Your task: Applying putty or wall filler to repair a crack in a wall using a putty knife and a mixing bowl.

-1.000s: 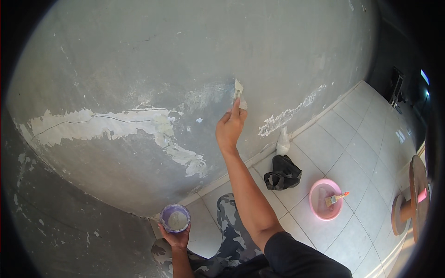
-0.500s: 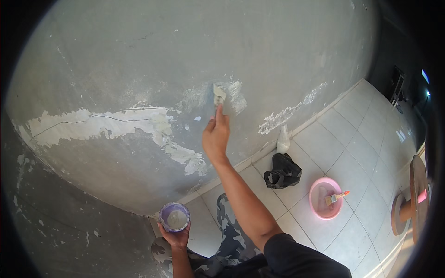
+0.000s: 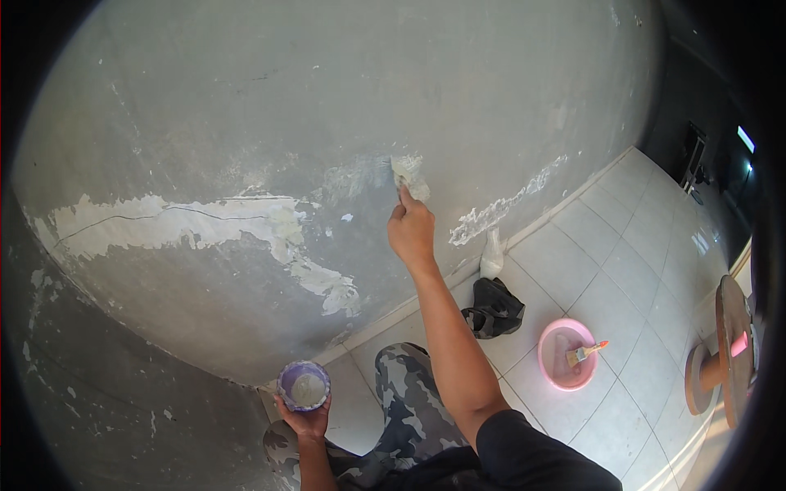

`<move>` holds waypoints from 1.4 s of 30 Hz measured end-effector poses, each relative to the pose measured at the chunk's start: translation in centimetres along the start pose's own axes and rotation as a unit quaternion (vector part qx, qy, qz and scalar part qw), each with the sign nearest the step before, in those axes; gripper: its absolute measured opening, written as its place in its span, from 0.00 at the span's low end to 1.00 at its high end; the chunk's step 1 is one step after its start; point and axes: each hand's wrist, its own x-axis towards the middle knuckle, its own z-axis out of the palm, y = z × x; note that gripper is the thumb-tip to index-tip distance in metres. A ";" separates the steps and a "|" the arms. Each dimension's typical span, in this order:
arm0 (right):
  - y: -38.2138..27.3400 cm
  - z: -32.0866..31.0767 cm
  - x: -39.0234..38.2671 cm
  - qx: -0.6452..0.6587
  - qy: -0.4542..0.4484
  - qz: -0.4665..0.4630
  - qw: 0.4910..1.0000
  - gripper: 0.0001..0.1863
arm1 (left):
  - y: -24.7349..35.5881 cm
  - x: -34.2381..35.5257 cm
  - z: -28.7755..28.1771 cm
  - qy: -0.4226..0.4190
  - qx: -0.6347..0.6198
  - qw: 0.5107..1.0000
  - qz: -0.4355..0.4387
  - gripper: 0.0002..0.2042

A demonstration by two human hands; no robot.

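My right hand (image 3: 412, 230) is closed around a putty knife (image 3: 401, 173), index finger stretched along it. The blade lies against the grey wall (image 3: 270, 106), on a patch of whitish putty (image 3: 416, 188); my fingers hide most of the handle. Low on the left, my left hand (image 3: 304, 423) cups a small purple bowl (image 3: 291, 376) from below. Pale putty (image 3: 309, 391) sits inside the bowl, and its rim is smeared white. To the left of the knife, a wide white patch (image 3: 180, 222) with a thin dark crack runs along the wall.
On the tiled floor (image 3: 610, 278) stands a pink basin (image 3: 544, 360) with a paintbrush (image 3: 580, 354) in it. A black plastic bag (image 3: 498, 307) and a whitish translucent bag (image 3: 492, 255) lie near the wall's foot. A brown spool-shaped stand (image 3: 725, 352) is at the far right.
My right hand has moved the putty knife a little to the right, over the putty patch. The left hand still holds the bowl in nearly the same place.
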 end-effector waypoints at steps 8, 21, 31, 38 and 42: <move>-0.3 -0.1 1.3 -0.009 0.066 0.023 0.998 0.22 | -0.2 0.6 -0.5 -0.013 -0.003 1.000 0.001 0.37; -2.6 4.9 -5.0 0.113 0.008 0.009 0.993 0.24 | -0.3 0.8 -1.3 -0.007 0.007 1.000 0.004 0.38; 1.3 -0.9 2.6 -0.020 -0.003 -0.003 1.000 0.23 | -0.8 1.5 -0.5 -0.015 -0.013 1.000 0.004 0.39; 0.9 -2.7 0.2 -0.051 -0.068 -0.034 0.996 0.22 | -0.4 1.0 -0.5 -0.018 0.001 1.000 0.003 0.39; 0.4 -2.6 2.4 -0.072 0.021 -0.021 0.997 0.19 | -0.9 1.2 -0.3 -0.013 -0.012 1.000 -0.003 0.39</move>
